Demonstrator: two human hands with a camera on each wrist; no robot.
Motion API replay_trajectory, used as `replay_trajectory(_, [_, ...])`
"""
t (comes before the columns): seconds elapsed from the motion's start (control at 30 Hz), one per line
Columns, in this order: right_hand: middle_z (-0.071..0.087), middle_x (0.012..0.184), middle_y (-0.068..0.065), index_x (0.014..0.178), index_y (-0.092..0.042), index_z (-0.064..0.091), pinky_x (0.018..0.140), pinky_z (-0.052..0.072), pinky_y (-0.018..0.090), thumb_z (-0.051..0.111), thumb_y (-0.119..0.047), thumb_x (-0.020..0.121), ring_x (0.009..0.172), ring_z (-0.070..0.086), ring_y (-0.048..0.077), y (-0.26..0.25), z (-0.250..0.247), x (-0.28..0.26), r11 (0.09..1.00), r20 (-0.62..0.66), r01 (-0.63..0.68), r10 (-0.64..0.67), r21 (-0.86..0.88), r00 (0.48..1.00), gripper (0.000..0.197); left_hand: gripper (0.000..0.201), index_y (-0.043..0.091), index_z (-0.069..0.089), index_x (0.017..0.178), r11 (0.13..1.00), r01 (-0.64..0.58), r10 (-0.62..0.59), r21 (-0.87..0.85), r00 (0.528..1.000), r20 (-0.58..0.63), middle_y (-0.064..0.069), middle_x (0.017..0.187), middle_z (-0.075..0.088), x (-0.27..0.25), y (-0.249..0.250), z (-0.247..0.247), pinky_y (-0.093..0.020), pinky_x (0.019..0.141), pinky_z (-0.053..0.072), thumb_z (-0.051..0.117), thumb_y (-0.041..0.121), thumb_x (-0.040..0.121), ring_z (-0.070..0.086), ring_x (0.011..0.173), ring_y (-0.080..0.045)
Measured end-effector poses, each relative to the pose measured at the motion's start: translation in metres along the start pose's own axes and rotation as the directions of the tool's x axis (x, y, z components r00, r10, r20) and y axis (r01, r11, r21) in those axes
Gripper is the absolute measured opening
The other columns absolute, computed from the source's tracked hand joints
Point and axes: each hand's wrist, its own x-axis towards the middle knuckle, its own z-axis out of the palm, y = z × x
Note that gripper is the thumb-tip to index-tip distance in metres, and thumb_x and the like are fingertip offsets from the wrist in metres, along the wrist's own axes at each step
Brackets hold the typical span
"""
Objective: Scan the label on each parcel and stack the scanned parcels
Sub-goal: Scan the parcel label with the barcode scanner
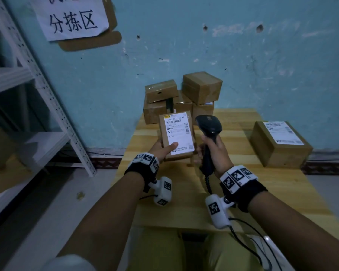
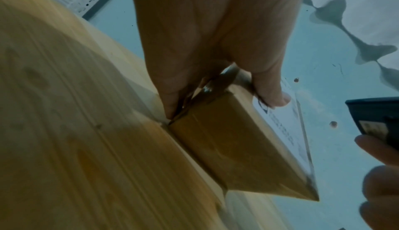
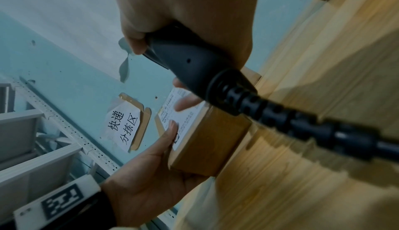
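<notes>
Left hand (image 1: 160, 148) grips a small flat brown parcel (image 1: 176, 133), thumb pressed on the white shipping label (image 1: 178, 132), fingers wrapped underneath; parcel is held up off the wooden table (image 1: 282, 192), label face tilted toward the camera. Left wrist view shows the same grip: thumb on the label edge, other fingers along the parcel's back side, parcel (image 2: 244, 141) clear above the tabletop. Right hand (image 1: 213, 151) is closed around the handle of a black handheld barcode scanner (image 1: 208, 127), scanner head just right of the parcel's top edge, raised above the hand, very close to the parcel; contact between them cannot be told. Coiled cable (image 1: 208, 184) drops from the handle base past the right wrist. Right wrist view shows the handle (image 3: 185, 59) in the fist with the cable strain relief running out toward the camera, and the left hand (image 3: 151, 179) with the parcel beyond it. Past both hands, against the blue wall, a pile of brown boxes (image 1: 182, 98) sits at the table's far edge, stacked unevenly in two layers. Farther right of the right hand, one larger labelled box (image 1: 280, 143) sits alone on the table, label up. Left of the left hand stands a white metal shelf rack (image 1: 47, 98); a paper sign (image 1: 70, 18) hangs on the wall above it.
</notes>
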Motion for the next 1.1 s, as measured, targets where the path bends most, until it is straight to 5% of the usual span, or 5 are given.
replay_trajectory(0.17, [0.046,0.051,0.002,0.093,-0.023,0.053,0.038,0.036,0.022,0.049,-0.018,0.094,0.036,0.041,0.013,0.001,0.006,0.0,0.999,0.001,0.036,-0.036,-0.024,0.999,0.006,0.059,0.012,0.029,0.144,1.0,-0.016,0.017,-0.011,1.0,0.017,-0.01,0.14,0.05,0.004,-0.005,-0.001,-0.04,0.106,0.04,0.056,0.02,0.092,0.05,0.125,-0.029])
replay_trajectory(0.33, [0.043,0.05,0.002,0.087,-0.015,0.049,0.035,0.033,0.021,0.051,-0.018,0.093,0.033,0.039,0.012,0.003,0.021,-0.006,0.992,0.055,0.068,-0.062,-0.109,0.997,0.008,0.07,0.011,0.027,0.144,0.999,-0.033,0.034,-0.017,0.999,0.023,-0.012,0.137,0.052,0.006,-0.01,0.001,-0.047,0.105,0.041,0.063,0.026,0.086,0.052,0.123,-0.031])
replay_trajectory(0.57, [0.045,0.042,-0.001,0.075,-0.013,0.049,0.033,0.031,0.019,0.053,-0.021,0.093,0.03,0.039,0.012,0.0,0.039,-0.013,0.995,0.051,0.032,-0.027,-0.092,0.998,0.02,0.07,0.009,0.021,0.144,0.997,-0.073,0.073,0.01,0.997,0.016,-0.014,0.133,0.053,0.012,-0.016,0.002,-0.039,0.1,0.045,0.061,0.018,0.088,0.053,0.12,-0.03])
replay_trajectory(1.1, [0.043,0.052,0.008,0.091,-0.009,0.05,0.034,0.033,0.02,0.051,-0.024,0.094,0.032,0.039,0.014,0.003,0.045,-0.026,0.976,0.111,0.015,0.009,-0.217,0.994,0.015,0.08,0.019,0.018,0.144,0.998,-0.03,0.031,-0.054,0.999,0.014,-0.019,0.132,0.052,0.014,-0.021,0.003,-0.054,0.101,0.044,0.067,0.029,0.082,0.054,0.118,-0.035])
